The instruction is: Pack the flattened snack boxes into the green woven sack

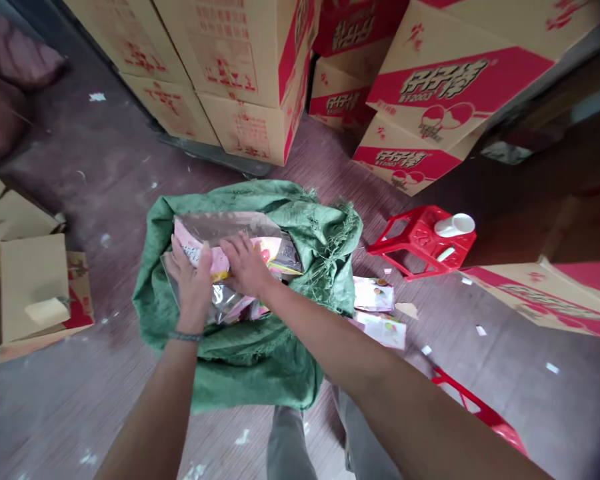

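Green woven sack [260, 360], mouth open, on floor; left hand [193, 283] and right hand [245, 265], grip flat, pressing pink snack packets [220, 261] inside.

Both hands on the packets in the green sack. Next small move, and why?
Probably press the packets deeper into the green sack: left hand and right hand lie flat on them, and the clear bag sits high at the sack's mouth.

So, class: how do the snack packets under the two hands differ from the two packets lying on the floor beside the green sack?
The packets under the hands sit heaped inside the green sack, pressed by the left hand and right hand; the floor packets lie flat, untouched, outside it. Both look pink and glossy.
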The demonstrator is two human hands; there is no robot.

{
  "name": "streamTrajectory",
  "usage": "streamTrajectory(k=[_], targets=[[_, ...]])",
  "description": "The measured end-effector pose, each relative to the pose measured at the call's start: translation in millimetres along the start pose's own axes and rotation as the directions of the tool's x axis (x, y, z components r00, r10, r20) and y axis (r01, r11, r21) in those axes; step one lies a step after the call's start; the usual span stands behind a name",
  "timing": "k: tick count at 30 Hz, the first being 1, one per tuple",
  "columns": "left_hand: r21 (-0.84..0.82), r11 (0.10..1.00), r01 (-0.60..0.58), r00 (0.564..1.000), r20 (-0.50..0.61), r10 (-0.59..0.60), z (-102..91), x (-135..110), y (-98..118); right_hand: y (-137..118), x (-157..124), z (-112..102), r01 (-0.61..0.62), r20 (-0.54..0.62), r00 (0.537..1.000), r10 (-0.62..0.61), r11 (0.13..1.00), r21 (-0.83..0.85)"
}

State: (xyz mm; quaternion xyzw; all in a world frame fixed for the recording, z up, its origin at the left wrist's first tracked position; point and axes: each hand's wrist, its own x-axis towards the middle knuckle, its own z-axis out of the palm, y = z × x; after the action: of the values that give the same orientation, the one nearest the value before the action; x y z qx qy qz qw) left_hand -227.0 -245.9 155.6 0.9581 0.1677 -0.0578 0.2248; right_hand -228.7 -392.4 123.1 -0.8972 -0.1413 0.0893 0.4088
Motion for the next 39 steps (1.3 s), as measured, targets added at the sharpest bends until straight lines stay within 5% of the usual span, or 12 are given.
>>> streamTrajectory(k=[5, 7, 9, 11, 13, 17, 25, 28, 31, 35, 37, 39], targets=[[-0.060, 0.996, 0.067, 0.997, 0.038, -0.065, 15.3, -6, 40, 44, -46, -19, -0.067, -0.075, 0.994, 0.080, 0.986, 0.155], [-0.013, 1.000, 0.021, 0.997, -0.069, -0.022, 14.1, -10, 60, 70, -77, -23, -0.248, -0.277, 0.916, 0.290, 0.953, 0.176], [0.090, 0.983, -0.158, 0.979, -0.115, 0.168, 16.0, -15, 74, 92, -105, -11, -0.442, -0.380, 0.804, 0.457, 0.887, 0.131], [0.174, 0.917, -0.359, 0.930, -0.022, 0.368, 26.7, -21, 79, 106, -124, 13, -0.490, -0.229, 0.852, 0.471, 0.871, -0.030], [0.229, 0.853, -0.469, 0.883, 0.097, 0.460, 45.1, -25, 75, 110, -135, 39, -0.404, 0.090, 0.899, 0.429, 0.891, -0.208], [0.378, 0.817, -0.436, 0.900, 0.163, 0.405, 79.8, -21, 59, 109, -164, 45, -0.202, 0.426, 0.830, 0.360, 0.906, -0.372], [0.445, 0.782, -0.436, 0.896, 0.294, 0.333, 96.7, 8, 37, 130, -353, -59, -0.028, 0.313, 0.932, 0.186, 0.894, -0.448], [0.503, 0.734, -0.457, 0.887, 0.322, 0.331, 103.4, 13, 27, 132, -418, -67, 0.016, 0.261, 0.958, 0.117, 0.890, -0.456], [0.530, 0.699, -0.480, 0.874, 0.351, 0.335, 107.6, 16, 27, 127, -464, -60, -0.140, 0.194, 0.952, 0.235, 0.903, -0.406], [0.529, 0.683, -0.503, 0.861, 0.374, 0.345, 106.4, 13, 30, 117, -479, -55, -0.501, 0.209, 0.778, 0.593, 0.785, -0.364], [0.499, 0.698, -0.513, 0.855, 0.370, 0.363, 104.4, 9, 28, 107, -461, -60, -0.594, 0.305, 0.666, 0.681, 0.731, -0.335], [0.472, 0.717, -0.513, 0.854, 0.363, 0.372, 102.7, 4, 25, 93, -424, -64, -0.597, 0.358, 0.643, 0.677, 0.736, -0.320]])
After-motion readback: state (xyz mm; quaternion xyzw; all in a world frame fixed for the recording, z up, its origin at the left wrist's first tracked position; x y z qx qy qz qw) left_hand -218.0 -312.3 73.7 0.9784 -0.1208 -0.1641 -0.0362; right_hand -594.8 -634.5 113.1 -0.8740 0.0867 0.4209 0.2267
